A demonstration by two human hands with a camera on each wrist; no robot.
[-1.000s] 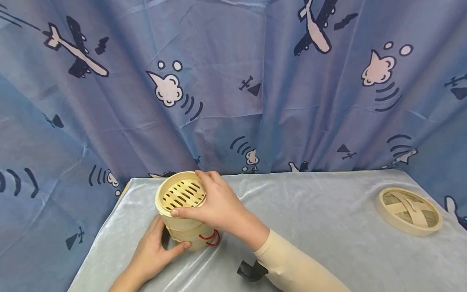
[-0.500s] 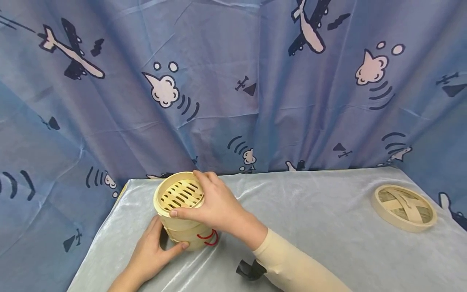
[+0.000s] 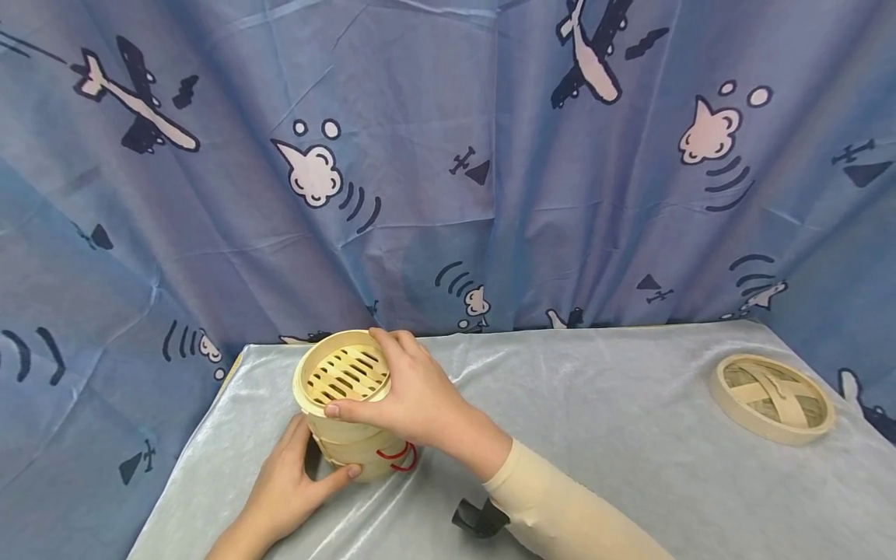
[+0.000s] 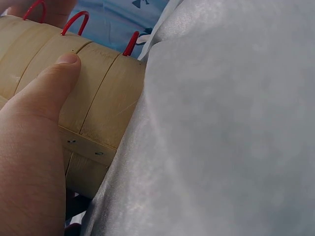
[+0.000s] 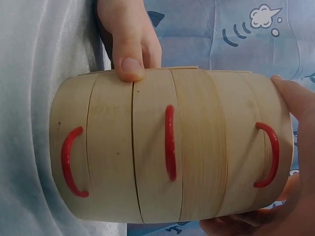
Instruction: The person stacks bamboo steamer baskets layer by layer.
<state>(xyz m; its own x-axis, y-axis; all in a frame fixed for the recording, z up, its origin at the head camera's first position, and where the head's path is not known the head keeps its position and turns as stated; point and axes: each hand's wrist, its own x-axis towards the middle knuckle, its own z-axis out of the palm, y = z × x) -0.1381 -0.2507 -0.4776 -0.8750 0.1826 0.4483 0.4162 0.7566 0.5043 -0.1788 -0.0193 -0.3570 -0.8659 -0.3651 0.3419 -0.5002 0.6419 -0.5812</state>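
A stack of round bamboo steamer baskets stands on the grey cloth at the left, its slatted top basket uncovered. In the right wrist view the stack lies sideways across the picture, with three red handles in a row along it. My left hand grips the lower part from the left, thumb across the front; its other fingers are partly hidden behind the stack. My right hand holds the top basket by its rim, thumb in front and fingers at the far side.
A round bamboo steamer lid with crossed bands lies at the far right of the cloth-covered table. Behind the table hangs a blue curtain with airplane prints. A black piece sits beside the right sleeve.
The head view has shifted slightly. Both hands keep the same hold on the steamer baskets, and the stack stays in place.
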